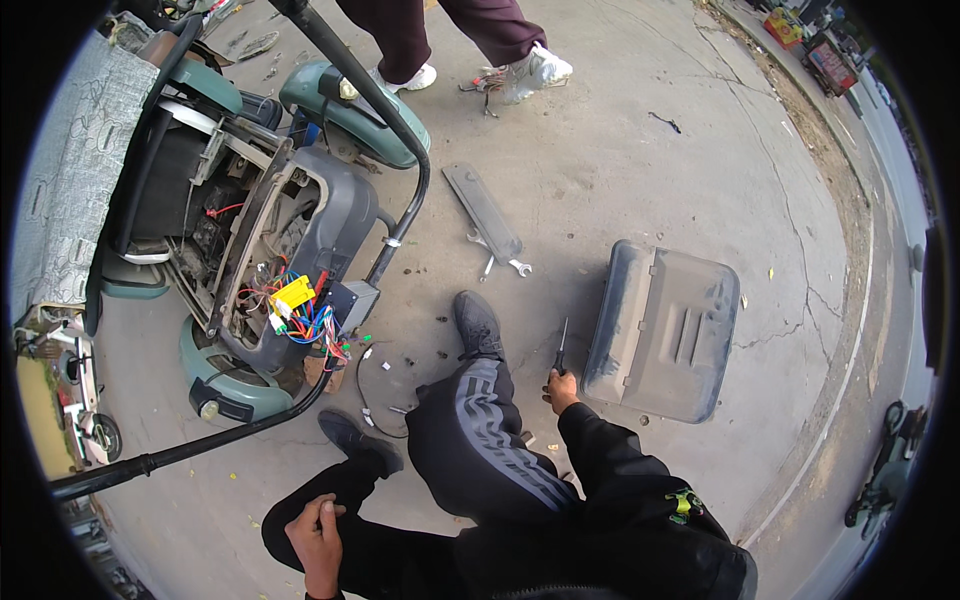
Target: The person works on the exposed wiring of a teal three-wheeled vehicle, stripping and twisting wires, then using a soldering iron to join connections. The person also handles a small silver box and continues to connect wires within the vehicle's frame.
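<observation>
Screwdriver (561,348) in my right hand (561,388), that is what I see first: the fingers are curled shut round its handle, and the thin shaft points up and away from me, its tip just beside the near left edge of the grey plastic cover (662,330) that lies flat on the concrete. I take that cover as my landmark. My left hand (318,535) is well to the left of it and nearer to me, loosely closed and resting on my bent left knee with nothing in it. Between the two hands my right leg in striped dark trousers stretches forward, the black shoe (477,325) planted left of the cover. Beyond the shoe, up and to the left of the cover, a long narrow grey panel (484,212) lies on the ground with a small wrench (500,263) at its near end. Far to the left of the cover a green scooter (300,190) lies tipped on its side, its body open and a tangle of coloured wires (300,310) spilling out. Beyond the cover, at the top of the view, another person's legs and white shoes (520,70) stand on the concrete.
</observation>
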A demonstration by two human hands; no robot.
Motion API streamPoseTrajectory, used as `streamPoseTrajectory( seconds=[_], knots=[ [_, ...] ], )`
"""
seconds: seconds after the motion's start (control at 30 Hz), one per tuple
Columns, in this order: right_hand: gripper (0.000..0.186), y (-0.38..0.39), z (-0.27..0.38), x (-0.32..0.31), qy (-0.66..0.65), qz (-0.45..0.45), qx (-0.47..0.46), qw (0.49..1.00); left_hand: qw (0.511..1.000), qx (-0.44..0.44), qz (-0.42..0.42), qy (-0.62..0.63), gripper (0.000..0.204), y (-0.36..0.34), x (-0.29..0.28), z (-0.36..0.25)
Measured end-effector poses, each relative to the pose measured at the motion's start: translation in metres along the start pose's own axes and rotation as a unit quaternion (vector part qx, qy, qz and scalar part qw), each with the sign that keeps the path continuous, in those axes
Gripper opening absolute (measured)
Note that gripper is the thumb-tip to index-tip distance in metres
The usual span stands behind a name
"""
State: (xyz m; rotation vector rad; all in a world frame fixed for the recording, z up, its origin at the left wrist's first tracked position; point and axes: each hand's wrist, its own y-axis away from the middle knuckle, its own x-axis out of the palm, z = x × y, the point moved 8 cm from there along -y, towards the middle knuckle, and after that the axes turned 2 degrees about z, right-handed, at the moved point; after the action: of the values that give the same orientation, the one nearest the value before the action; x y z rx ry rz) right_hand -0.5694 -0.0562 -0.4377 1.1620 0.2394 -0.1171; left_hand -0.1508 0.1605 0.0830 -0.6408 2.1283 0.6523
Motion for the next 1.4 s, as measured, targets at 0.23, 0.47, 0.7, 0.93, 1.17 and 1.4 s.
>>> streamPoseTrajectory(
  seconds=[0.23, 0.47, 0.7, 0.93, 1.17, 1.4],
  knots=[
    [0.036, -0.083, 0.033, 0.009, 0.08, -0.244, -0.143, 0.956, 0.989, -0.124, 0.076, 0.025, 0.03, -0.037, 0.071, 0.022],
    [0.061, -0.068, 0.081, 0.007, 0.18, -0.234, -0.014, 0.955, 0.987, 0.1, 0.114, -0.047, 0.027, -0.085, 0.098, -0.031],
    [0.046, 0.018, 0.174, 0.036, -0.047, 0.086, -0.137, 0.986, 0.979, 0.194, 0.027, 0.057, 0.03, -0.043, 0.059, -0.077],
    [0.064, 0.273, 0.356, 0.04, 0.045, 0.224, -0.397, 0.889, 0.966, 0.204, -0.15, 0.049, 0.023, 0.014, -0.047, -0.051],
    [0.06, 0.512, 0.414, 0.099, 0.101, 0.257, -0.586, 0.762, 0.983, 0.078, -0.149, 0.069, 0.024, -0.018, -0.107, -0.003],
    [0.055, 0.517, 0.389, 0.217, 0.196, 0.304, -0.589, 0.723, 0.972, 0.18, -0.008, -0.152, 0.03, -0.146, -0.065, -0.022]
  ],
)
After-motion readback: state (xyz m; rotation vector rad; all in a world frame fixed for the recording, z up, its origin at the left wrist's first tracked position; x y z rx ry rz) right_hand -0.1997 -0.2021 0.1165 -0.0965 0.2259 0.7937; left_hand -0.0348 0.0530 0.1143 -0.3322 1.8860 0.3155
